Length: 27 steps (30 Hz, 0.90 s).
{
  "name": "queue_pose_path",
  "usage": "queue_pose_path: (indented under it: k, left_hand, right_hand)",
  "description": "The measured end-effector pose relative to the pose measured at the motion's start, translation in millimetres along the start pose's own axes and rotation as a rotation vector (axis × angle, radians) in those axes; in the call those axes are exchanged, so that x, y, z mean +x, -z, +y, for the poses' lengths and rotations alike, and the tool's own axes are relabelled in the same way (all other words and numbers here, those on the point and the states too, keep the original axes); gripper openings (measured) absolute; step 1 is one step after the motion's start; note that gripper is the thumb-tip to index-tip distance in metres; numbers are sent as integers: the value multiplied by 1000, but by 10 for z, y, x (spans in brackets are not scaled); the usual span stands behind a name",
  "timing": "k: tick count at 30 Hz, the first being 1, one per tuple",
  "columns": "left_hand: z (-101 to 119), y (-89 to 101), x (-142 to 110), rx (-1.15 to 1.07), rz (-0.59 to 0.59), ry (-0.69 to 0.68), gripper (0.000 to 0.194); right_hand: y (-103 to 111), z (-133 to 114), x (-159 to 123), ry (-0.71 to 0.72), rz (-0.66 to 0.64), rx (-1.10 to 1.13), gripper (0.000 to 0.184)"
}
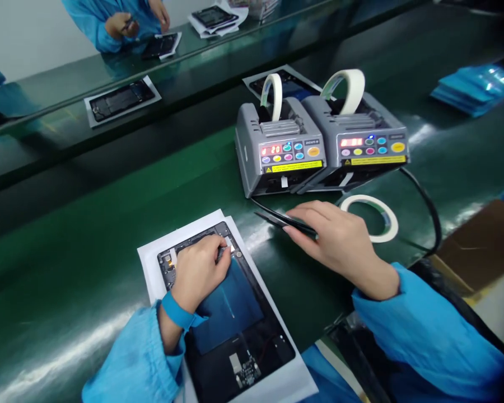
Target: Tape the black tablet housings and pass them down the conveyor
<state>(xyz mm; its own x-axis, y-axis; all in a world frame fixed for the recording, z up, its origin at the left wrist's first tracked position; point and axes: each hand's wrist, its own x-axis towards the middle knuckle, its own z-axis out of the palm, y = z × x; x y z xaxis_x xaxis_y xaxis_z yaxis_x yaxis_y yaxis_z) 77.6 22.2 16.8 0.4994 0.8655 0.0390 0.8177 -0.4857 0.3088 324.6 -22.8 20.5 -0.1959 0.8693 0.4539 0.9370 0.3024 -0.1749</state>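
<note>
An opened tablet (pixel 235 302), with its blue battery and circuit boards bare, lies on white sheets (pixel 294 378) in front of me. My left hand (pixel 201 268) rests on its upper part, fingers curled and thumb against the index finger. A small white piece of tape (pixel 231 245) shows right by those fingertips; what they hold, if anything, is hidden. My right hand (pixel 334 240) holds black tweezers (pixel 288 221) above the table, their tips pointing left, just below two grey tape dispensers (pixel 283 145). White tape ends stick out at the dispensers' fronts.
A loose tape roll (pixel 390 221) lies beside my right hand. A black cable (pixel 424 201) curves at the right. Blue packets (pixel 474 87) and a cardboard box (pixel 483 246) are farther right. Beyond, another tablet (pixel 121 101) lies on a ledge, near a co-worker's hands (pixel 121 25).
</note>
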Motion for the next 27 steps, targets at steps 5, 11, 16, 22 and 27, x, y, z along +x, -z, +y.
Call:
queue_pose_path:
  k: [5, 11, 16, 22, 27]
  left_hand:
    - [-13, -12, -13, 8, -3, -1, 14]
    - [-18, -26, -34, -14, -22, 16, 15]
    - [-12, -39, -61, -27, -34, 16, 15]
    - [-12, -63, -69, -15, -23, 8, 15]
    - [0, -38, -76, 3, -27, -15, 14]
  right_hand:
    - [-19, 34, 30, 79, -113, -174, 26]
    - [-72, 20, -56, 118, -193, -285, 24]
    - [-176, -167, -249, 161, -213, -182, 15]
    - [-99, -211, -199, -22, -310, 172, 33]
    - [-53, -248, 8, -376, -305, 1112, 30]
